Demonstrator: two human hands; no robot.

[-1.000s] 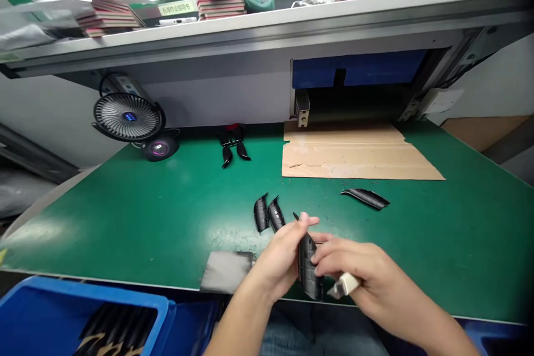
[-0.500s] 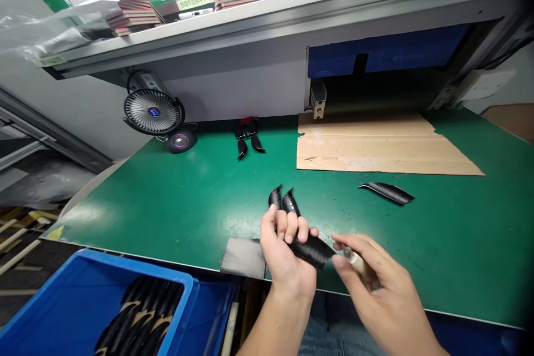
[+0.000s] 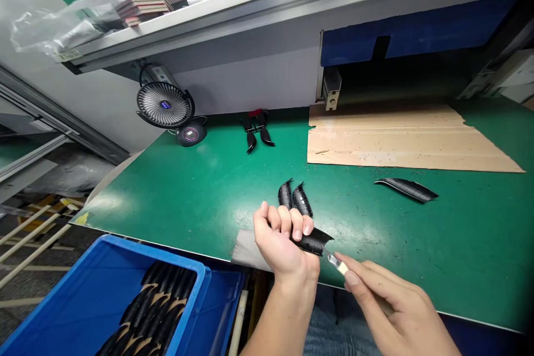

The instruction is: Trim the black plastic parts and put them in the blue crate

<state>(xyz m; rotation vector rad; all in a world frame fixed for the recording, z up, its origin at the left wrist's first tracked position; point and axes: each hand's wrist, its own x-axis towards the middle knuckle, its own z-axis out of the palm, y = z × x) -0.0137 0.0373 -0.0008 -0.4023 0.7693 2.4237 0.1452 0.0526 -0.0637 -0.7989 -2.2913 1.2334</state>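
My left hand [image 3: 285, 247], palm turned up, is closed around a curved black plastic part [image 3: 316, 241] whose free end sticks out to the right. In my right hand [image 3: 390, 297] a small craft knife [image 3: 337, 264] is pinched between thumb and fingers. Its thin tip is at the lower right end of the black part; whether it touches, I cannot tell. Just beyond my left fingers, two similar black curved parts [image 3: 302, 200] lie side by side on the green tabletop [image 3: 200, 189]. Another long black part [image 3: 408, 189] rests farther right.
A cardboard sheet [image 3: 400, 139] covers the back right of the table. At the back stand a small fan [image 3: 166, 104] and black pieces [image 3: 257, 132]. A grey pad [image 3: 249, 250] lies at the front edge. Below left, a blue bin [image 3: 104, 272] holds several black parts.
The knife has turned so that its blade now shows at the part's end, and my right hand has moved slightly down and right. My left hand keeps its hold. The whole view has shifted.
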